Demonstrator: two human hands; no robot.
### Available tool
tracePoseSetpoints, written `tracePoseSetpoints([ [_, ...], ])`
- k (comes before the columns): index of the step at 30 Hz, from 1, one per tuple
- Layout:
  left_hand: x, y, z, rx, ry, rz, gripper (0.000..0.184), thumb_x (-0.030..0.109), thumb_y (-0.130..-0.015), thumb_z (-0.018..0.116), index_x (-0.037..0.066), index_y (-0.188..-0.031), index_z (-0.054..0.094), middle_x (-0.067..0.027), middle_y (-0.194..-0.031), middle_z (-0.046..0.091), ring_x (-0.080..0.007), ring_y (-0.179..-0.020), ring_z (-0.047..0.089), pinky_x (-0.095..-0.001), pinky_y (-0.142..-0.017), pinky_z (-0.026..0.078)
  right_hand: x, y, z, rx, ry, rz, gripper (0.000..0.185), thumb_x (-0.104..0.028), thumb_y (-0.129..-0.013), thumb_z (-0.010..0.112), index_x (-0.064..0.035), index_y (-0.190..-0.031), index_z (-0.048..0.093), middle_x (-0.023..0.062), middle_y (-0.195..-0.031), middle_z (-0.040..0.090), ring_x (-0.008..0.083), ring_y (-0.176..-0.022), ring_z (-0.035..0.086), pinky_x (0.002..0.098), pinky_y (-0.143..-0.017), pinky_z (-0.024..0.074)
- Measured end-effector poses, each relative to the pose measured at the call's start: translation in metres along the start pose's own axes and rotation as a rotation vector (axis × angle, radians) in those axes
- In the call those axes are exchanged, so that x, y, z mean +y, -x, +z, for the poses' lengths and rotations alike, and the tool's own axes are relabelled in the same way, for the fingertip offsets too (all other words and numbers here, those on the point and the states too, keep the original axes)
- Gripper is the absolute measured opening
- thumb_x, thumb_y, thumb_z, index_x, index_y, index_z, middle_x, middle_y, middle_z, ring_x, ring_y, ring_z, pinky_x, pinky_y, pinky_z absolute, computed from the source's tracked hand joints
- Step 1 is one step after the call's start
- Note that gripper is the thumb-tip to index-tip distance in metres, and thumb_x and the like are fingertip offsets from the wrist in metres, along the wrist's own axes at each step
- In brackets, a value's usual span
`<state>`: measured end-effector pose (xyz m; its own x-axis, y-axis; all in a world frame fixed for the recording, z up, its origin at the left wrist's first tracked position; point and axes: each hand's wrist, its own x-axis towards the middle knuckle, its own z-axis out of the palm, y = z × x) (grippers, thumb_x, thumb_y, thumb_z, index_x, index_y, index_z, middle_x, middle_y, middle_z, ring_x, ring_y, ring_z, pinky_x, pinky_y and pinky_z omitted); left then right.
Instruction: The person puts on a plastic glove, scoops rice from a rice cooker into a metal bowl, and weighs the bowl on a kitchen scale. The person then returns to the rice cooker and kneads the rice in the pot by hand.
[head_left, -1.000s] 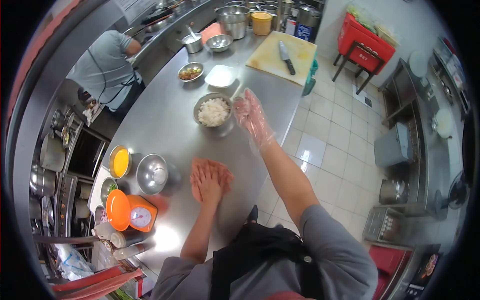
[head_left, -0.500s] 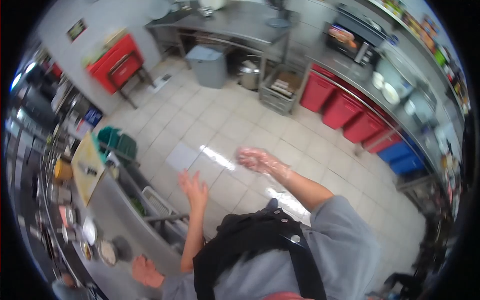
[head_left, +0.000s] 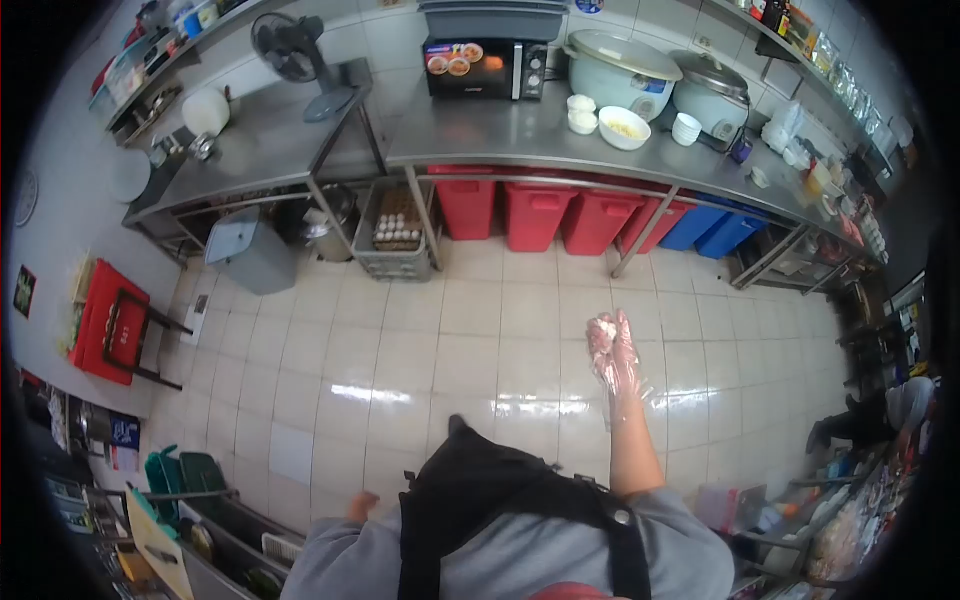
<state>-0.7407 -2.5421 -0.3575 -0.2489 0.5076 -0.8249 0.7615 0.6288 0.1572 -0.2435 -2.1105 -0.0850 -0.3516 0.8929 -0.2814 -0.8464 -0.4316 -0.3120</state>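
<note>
My right hand [head_left: 618, 350] is stretched forward over the floor in a clear plastic glove. One finger points out straight, while the others seem curled round a pinkish-white lump [head_left: 602, 336]; the shiny film hides what it is. Low beside my black apron [head_left: 490, 490], my left hand [head_left: 362, 506] is bare and only partly in view. Its fingers are too small and blurred to read, and nothing shows in it.
A steel counter [head_left: 480, 130] along the wall holds a microwave [head_left: 485, 70], a rice cooker [head_left: 625, 75] and a white bowl [head_left: 625, 128]. Red bins [head_left: 537, 215] and a crate of eggs [head_left: 395, 262] stand below. Another person [head_left: 870, 415] is at the right.
My view has swung right, from the prep counter to the microwave counter. The gloved right hand has turned from a closed fist to one finger extended. My left hand has dropped lower in view.
</note>
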Motion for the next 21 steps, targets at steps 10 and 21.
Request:
tracePoseSetpoints([
  [10,0.146,-0.116,-0.178,-0.050,-0.037,-0.002,0.029,0.023,-0.087,0.052,0.003,-0.102,0.067,-0.0192,-0.106,0.067,-0.0340,-0.099,0.063,-0.0424,-0.083,0.050,-0.173,-0.212,-0.014,0.004,-0.251,-0.009,0.020,-0.027,-0.094,0.052,-0.0101,-0.085,0.054,0.0056,-0.071,0.054,0.0128,-0.056,0.049,0.0239,-0.050,0.0458],
  [21,0.558,-0.333,-0.479,0.623,0.408,0.723,0.028,0.023,-0.090,0.058,0.003,-0.108,0.065,-0.0183,-0.096,0.068,-0.0330,-0.093,0.066,-0.0392,-0.082,0.052,-0.443,-0.284,0.125,0.296,0.278,-1.215,0.024,-0.005,-0.088,0.058,-0.0025,-0.112,0.058,0.0055,-0.097,0.057,0.0141,-0.081,0.057,0.0280,-0.072,0.0509],
])
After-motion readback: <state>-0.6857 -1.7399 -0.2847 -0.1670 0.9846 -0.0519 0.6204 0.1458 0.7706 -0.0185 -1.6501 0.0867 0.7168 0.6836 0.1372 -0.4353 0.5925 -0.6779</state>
